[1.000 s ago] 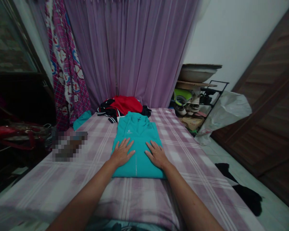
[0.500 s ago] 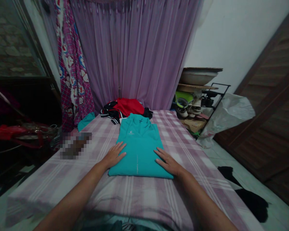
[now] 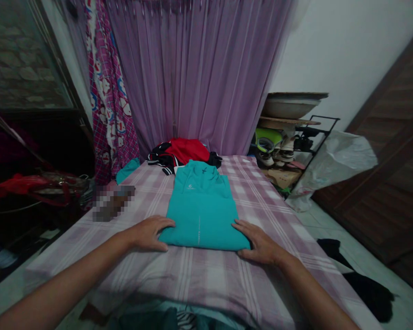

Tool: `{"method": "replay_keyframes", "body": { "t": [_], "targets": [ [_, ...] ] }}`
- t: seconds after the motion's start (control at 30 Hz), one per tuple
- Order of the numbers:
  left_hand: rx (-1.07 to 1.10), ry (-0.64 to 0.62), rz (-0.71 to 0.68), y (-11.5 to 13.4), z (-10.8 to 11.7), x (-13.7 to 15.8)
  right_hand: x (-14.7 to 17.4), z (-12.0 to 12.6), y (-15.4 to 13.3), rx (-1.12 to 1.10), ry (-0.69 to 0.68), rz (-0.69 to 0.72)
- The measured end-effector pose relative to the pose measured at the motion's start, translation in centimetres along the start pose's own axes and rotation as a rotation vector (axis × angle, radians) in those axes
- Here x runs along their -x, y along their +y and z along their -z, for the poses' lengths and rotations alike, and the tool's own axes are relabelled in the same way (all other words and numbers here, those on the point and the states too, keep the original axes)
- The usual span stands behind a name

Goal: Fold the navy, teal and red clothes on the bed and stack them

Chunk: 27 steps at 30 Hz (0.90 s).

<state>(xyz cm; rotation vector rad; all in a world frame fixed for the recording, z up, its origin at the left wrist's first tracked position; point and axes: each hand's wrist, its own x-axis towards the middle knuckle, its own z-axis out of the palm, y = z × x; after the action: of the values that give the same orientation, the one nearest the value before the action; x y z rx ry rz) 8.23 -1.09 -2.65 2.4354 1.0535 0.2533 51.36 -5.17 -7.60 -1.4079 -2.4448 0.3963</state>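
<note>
A folded turquoise shirt (image 3: 203,208) lies flat, collar pointing away from me, with a small white logo on its chest. At its near left corner is my left hand (image 3: 149,233), fingertips on the cloth and thumb spread apart by the front edge. My right hand (image 3: 259,240) is at the near right corner in much the same pose, its fingers along the side edge and its thumb by the front fold. Both hands are open, with no cloth visibly pinched.
The shirt rests on a bed with a plaid sheet (image 3: 206,275). Behind it lies a red and black garment pile (image 3: 189,151) before a purple curtain (image 3: 192,78). To the right are a shoe rack (image 3: 285,146), a white plastic bag (image 3: 340,160) and dark cloth (image 3: 368,288) on the floor.
Both hands have slid from the shirt's upper sides toward me, to its two near corners. Their thumbs have moved out to the front edge. The shirt stays folded.
</note>
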Motion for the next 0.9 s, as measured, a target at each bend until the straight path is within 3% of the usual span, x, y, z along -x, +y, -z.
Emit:
{"method": "replay_keyframes", "body": {
  "t": [0.3, 0.47, 0.73, 0.9],
  "targets": [
    [-0.024, 0.077, 0.005, 0.4, -1.0, 1.2, 1.4, -0.8, -0.7, 0.230, 0.283, 0.221],
    [-0.020, 0.188, 0.045, 0.8, -1.3, 1.3, 0.8, 0.0, -1.1, 0.184, 0.351, 0.166],
    [-0.014, 0.450, 0.207, 2.5, 1.4, 0.7, -0.1, 4.5, -3.4, 0.059, 0.459, 0.056],
    [-0.048, 0.527, 0.269, 4.9, 3.8, 2.0, 1.1, 8.2, -6.3, -0.119, 0.407, -0.050]
  ]
}}
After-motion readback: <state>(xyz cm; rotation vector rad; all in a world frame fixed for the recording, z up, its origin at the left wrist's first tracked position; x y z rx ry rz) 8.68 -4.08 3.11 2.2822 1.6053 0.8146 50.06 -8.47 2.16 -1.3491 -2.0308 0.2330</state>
